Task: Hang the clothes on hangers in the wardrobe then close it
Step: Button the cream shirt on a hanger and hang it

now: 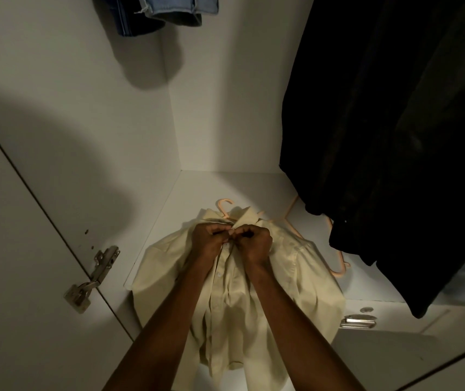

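Note:
A cream button-up shirt (282, 280) lies on the white wardrobe shelf (197, 190), its tail hanging over the front edge. A peach hanger (223, 206) sits inside it, only the hook showing above the collar. My left hand (208, 241) and my right hand (255, 244) meet just below the collar, each pinching one side of the shirt's front placket at the top button. Their fingertips touch, and the button itself is hidden between them.
Dark garments (389, 131) hang at the right, low over the shelf. A second peach hanger (340, 266) lies on the shelf under them. Denim clothes (166, 12) hang at the top. The open door's hinge (90, 280) is at the left; a metal catch (358, 320) sits on the shelf's front.

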### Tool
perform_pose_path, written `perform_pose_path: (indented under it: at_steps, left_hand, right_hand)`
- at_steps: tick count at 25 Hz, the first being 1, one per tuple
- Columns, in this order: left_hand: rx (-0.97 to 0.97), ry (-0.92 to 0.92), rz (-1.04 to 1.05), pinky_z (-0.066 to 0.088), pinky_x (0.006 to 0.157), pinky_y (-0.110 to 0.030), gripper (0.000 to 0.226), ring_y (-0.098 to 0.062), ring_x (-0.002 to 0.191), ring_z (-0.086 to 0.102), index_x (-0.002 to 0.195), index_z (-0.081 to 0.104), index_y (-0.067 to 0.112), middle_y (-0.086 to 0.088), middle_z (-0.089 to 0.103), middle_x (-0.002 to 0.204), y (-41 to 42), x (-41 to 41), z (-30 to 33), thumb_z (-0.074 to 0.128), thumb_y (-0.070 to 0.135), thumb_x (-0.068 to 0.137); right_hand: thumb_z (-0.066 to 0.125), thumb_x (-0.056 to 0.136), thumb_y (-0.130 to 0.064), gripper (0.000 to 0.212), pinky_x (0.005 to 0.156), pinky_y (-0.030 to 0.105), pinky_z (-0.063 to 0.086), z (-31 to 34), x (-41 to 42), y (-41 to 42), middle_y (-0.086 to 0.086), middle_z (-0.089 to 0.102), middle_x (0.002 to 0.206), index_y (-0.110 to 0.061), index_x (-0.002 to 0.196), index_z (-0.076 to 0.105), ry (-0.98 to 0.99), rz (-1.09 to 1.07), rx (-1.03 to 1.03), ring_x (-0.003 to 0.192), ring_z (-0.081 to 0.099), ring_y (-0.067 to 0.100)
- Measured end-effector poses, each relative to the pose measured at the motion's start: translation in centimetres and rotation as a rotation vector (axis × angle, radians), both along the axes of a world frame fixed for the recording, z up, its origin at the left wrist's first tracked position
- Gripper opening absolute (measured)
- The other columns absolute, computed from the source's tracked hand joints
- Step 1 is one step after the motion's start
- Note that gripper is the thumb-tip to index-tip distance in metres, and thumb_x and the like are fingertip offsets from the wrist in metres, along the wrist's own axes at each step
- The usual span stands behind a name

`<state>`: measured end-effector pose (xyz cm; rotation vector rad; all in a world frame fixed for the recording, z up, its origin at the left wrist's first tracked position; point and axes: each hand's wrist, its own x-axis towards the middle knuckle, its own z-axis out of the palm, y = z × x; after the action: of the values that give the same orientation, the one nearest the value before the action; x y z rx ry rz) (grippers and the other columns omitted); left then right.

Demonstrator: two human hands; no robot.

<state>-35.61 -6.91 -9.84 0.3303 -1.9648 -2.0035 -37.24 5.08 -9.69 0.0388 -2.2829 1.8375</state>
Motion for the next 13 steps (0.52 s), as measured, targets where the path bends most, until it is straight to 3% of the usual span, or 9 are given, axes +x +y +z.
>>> perform_pose_path:
  at_steps: [4,7,13]
  left_hand:
    - [-0.113,0.027,0.052,0.062,0.080,-0.037,0.023,-0.027,0.084,0.075,0.090,0.075,0.016,-0.010,0.077,0.087,0.25,0.22,-0.23,0.078,-0.006,0.082]
    - [-0.171,0.069,0.102,0.062,0.080,-0.035,0.025,-0.023,0.087,0.076,0.091,0.072,0.019,-0.007,0.076,0.092,0.54,0.50,-0.21,0.078,-0.004,0.082]
    - [-0.094,0.054,0.134,0.062,0.081,-0.041,0.029,-0.030,0.090,0.074,0.103,0.061,0.002,-0.011,0.074,0.095,0.57,0.58,-0.08,0.077,-0.007,0.080]
  right_hand:
    - [0.079,0.076,0.001,0.032,0.072,0.021,0.057,0.32,0.16,0.20,-0.014,0.072,0.063,-0.029,0.064,0.077,-0.015,0.006,-0.005,0.066,0.070,0.001]
    - [0.077,0.077,-0.003,0.023,0.073,0.026,0.060,0.35,0.17,0.27,-0.010,0.074,0.067,-0.023,0.067,0.079,-0.087,0.023,-0.019,0.067,0.071,0.006]
    - [0.066,0.078,-0.003,0.019,0.074,0.030,0.056,0.71,-0.07,-0.23,-0.005,0.075,0.074,-0.018,0.075,0.077,-0.151,0.017,0.060,0.074,0.069,0.010]
